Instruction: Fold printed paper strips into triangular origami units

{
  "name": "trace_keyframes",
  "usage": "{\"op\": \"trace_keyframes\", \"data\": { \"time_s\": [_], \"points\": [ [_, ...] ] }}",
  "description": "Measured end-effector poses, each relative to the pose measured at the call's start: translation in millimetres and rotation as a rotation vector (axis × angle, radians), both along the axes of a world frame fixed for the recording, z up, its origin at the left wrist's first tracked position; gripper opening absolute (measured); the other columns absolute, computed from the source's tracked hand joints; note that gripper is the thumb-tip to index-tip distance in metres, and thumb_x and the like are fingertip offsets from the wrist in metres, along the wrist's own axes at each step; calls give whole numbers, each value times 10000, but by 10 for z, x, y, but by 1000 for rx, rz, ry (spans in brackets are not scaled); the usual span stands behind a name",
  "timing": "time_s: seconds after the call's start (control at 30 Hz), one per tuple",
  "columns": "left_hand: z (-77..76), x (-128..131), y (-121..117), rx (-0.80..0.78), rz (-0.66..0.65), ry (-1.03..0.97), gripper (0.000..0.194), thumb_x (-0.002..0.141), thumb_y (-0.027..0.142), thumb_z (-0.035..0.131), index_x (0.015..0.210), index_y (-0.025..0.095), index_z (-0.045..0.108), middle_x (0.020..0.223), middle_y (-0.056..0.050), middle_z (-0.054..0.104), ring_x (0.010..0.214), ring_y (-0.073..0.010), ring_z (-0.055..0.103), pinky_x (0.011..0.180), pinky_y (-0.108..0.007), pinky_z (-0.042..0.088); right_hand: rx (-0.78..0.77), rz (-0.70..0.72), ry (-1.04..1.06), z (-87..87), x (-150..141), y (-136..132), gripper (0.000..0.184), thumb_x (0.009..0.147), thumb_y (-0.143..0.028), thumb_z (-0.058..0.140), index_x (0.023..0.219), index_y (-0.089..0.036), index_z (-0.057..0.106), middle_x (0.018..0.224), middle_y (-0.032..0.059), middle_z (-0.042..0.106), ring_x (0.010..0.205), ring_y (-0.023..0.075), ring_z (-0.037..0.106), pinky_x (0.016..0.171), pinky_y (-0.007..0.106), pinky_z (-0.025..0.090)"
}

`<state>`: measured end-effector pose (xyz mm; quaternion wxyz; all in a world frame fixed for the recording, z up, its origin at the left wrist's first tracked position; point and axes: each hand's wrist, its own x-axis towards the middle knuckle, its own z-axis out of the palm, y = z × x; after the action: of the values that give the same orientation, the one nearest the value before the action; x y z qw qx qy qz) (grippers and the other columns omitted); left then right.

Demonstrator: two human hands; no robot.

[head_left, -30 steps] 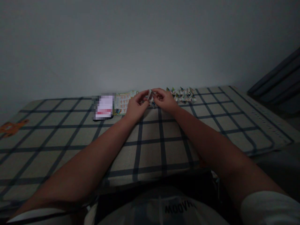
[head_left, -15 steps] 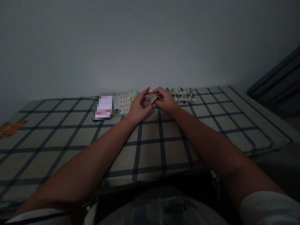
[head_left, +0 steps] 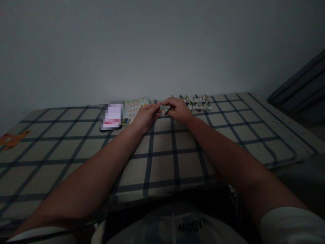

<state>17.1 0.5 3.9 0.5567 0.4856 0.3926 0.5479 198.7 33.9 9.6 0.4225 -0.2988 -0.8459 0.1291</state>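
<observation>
A small folded piece of printed paper point(head_left: 165, 109) is held between my two hands above the checked tablecloth. My left hand point(head_left: 146, 116) pinches its left side, thumb and fingers together. On the other side my right hand point(head_left: 179, 109) grips it with curled fingers. Just behind and right of my right hand lie several folded paper pieces point(head_left: 199, 102) with pointed tips, in a cluster. Printed paper sheets point(head_left: 134, 107) lie left of my left hand, which partly covers them.
A phone-like device point(head_left: 111, 117) with a blurred lit screen lies left of the sheets. The checked tablecloth point(head_left: 162, 166) covers the table, which meets a plain wall point(head_left: 162, 47). An orange figure point(head_left: 14, 139) shows at the far left. A dark striped object point(head_left: 302, 84) stands at right.
My left hand has gone from spread fingers to a pinch on the folded paper. The paper has turned and shifted slightly left and down, and my right hand has moved a little with it.
</observation>
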Motion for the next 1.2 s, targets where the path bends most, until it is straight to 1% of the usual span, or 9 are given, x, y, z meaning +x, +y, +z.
{"op": "trace_keyframes", "data": {
  "time_s": [0.1,0.17,0.37,0.53,0.6,0.7,0.9,1.07,1.2],
  "points": [
    [9,-8,6,-6,-4,-20,414,654,536,939,785,193,749,728,-21,679,647,-117,595,597,-250,510,10,15,18,-7,4,5,324,753,-129,591,1030,-193,744,1016,73,746,902,210,646,843,340,485],
    [-2,-13,19,9,2,-7,391,676,522,930,791,193,754,719,-23,675,628,-117,582,576,-255,497,16,19,21,-10,6,6,324,761,-138,601,1047,-192,742,1026,80,744,910,213,645,845,343,487],
    [-59,-37,79,34,5,24,364,725,509,894,762,190,724,705,-30,661,635,-138,597,618,-297,500,10,-4,42,-14,-2,12,266,798,-232,669,1059,-202,711,1005,72,717,889,211,609,823,336,473],
    [-55,-63,93,21,-18,-6,284,754,438,888,815,187,769,774,-39,720,679,-137,645,684,-302,533,-17,-42,61,-26,4,9,365,797,-161,604,1148,-198,694,1026,69,683,901,203,589,812,321,463],
    [-42,-65,90,24,-18,-20,272,751,425,891,822,186,783,796,-45,743,681,-131,648,683,-290,537,-9,-41,72,-27,7,1,391,789,-132,575,1159,-190,687,1042,76,679,910,204,591,820,323,465],
    [-22,-58,84,33,-10,-17,305,711,449,909,793,187,776,778,-47,747,646,-126,621,633,-271,530,9,-40,82,-17,9,-11,364,793,-127,566,1133,-184,684,1032,79,679,883,201,586,826,331,469],
    [5,-49,78,45,-23,-48,313,658,436,938,772,193,777,747,-34,725,610,-105,564,578,-245,494,56,-48,80,13,9,-13,166,835,-182,581,953,-192,698,911,60,670,836,197,563,829,340,457],
    [22,-31,33,-35,-14,-72,313,668,433,940,800,200,777,851,-42,760,716,-130,639,623,-252,512,44,-57,84,7,8,-10,159,840,-169,590,942,-183,711,886,55,677,804,185,561,805,329,449],
    [43,-1,-17,-65,-28,-84,350,636,424,976,771,185,758,794,-17,732,697,-104,626,624,-224,492,57,-43,96,-15,8,7,175,851,-190,589,959,-170,725,864,49,674,783,174,564,791,318,452]
  ]
}}
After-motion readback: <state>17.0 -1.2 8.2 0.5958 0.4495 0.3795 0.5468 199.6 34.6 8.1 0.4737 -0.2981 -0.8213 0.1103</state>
